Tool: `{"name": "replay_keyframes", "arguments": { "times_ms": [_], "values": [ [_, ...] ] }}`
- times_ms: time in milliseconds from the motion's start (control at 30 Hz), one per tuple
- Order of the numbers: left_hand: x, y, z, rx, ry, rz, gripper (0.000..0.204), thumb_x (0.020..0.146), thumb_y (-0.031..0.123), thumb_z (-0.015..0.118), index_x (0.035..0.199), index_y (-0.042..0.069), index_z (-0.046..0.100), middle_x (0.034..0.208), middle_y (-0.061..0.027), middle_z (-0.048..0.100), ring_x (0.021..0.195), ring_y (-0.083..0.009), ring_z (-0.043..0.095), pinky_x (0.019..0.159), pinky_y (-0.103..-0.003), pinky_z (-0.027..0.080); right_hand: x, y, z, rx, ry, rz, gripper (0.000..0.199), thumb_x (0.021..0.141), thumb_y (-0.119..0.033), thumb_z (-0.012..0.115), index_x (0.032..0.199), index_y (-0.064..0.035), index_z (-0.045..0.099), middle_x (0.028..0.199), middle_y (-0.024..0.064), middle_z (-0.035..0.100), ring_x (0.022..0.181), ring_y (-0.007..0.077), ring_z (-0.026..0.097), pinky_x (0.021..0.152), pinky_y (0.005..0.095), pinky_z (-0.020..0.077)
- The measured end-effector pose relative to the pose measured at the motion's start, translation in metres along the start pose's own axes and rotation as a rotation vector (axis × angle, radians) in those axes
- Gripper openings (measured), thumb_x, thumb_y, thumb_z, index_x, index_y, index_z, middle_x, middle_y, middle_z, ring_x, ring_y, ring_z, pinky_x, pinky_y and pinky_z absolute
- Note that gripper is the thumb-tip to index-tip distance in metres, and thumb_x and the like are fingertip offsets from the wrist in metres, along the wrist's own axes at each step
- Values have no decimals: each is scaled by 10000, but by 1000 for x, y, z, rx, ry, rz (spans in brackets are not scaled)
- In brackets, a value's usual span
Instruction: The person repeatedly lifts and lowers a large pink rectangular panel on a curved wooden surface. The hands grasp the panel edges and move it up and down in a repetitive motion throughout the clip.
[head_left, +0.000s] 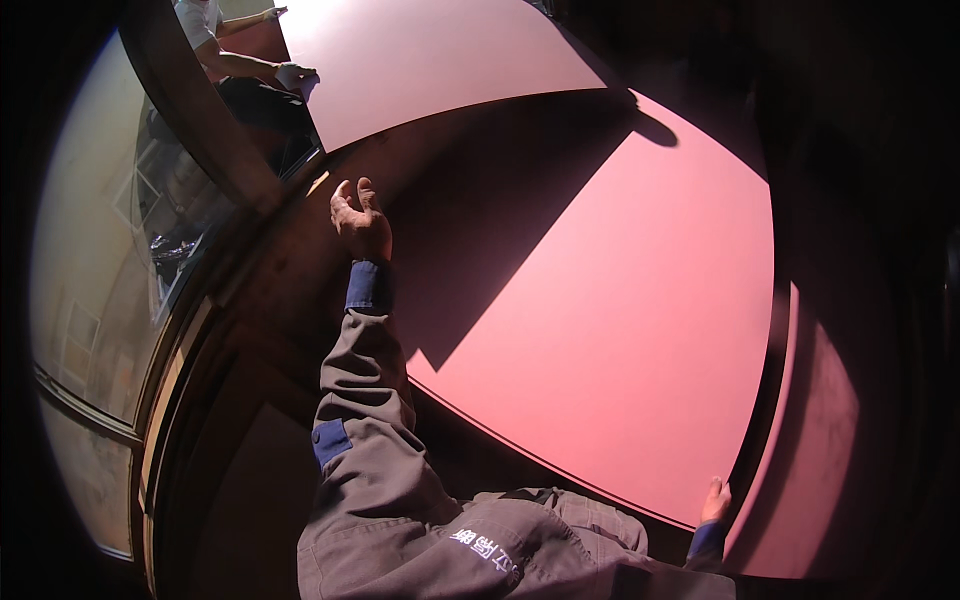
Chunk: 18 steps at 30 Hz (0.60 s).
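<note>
My left hand [362, 225] is raised with its fingers apart and slightly curled, and nothing is in it. It stands out against the dark shadow at the left side of a large flat pink sheet [610, 330]. At the sheet's near right corner, my right hand [715, 500] is against the edge; its fingers are partly hidden, and whether they grip the edge I cannot tell. A second pale pink sheet [440, 60] is at the far side, overlapping the first and casting a shadow on it. Another person's gloved hand [293, 75] is at that sheet's left edge.
The other person [235, 60], in a white top, is at the far left. Along the left runs a framed window-like panel [100, 290] with a dark frame post [190, 100]. Another pink surface [810, 440] lies lower, beyond the right edge of the large sheet.
</note>
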<state>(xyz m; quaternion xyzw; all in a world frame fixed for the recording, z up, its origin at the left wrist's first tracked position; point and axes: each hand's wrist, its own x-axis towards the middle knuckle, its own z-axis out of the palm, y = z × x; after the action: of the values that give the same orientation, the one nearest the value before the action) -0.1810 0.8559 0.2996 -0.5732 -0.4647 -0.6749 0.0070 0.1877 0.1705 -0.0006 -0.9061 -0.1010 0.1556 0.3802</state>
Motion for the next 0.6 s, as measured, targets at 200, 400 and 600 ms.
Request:
{"name": "replay_keyframes", "arguments": {
  "times_ms": [200,400,600],
  "values": [
    [106,-76,6,490,4,9,864,831,623,606,1315,-66,413,1337,-264,468,1287,-389,409,1091,-460,302,-1,-5,4,96,-31,-17,472,990,-275,463,1261,110,490,1205,259,594,1112,344,576,964,377,431],
    [63,-162,10,821,-428,-475,1109,749,834,465,1331,-103,355,1323,-293,482,1264,-416,443,1066,-472,345,-6,0,-1,67,-22,-8,453,999,-263,439,1249,110,494,1182,244,602,1074,321,581,955,369,431],
    [-113,-114,64,-308,-464,-988,620,802,608,681,789,4,542,785,-41,570,724,-102,522,645,-296,468,-9,-7,3,127,4,27,444,1000,-291,431,1194,93,544,1107,214,636,1025,295,602,913,367,451]
  ]
}}
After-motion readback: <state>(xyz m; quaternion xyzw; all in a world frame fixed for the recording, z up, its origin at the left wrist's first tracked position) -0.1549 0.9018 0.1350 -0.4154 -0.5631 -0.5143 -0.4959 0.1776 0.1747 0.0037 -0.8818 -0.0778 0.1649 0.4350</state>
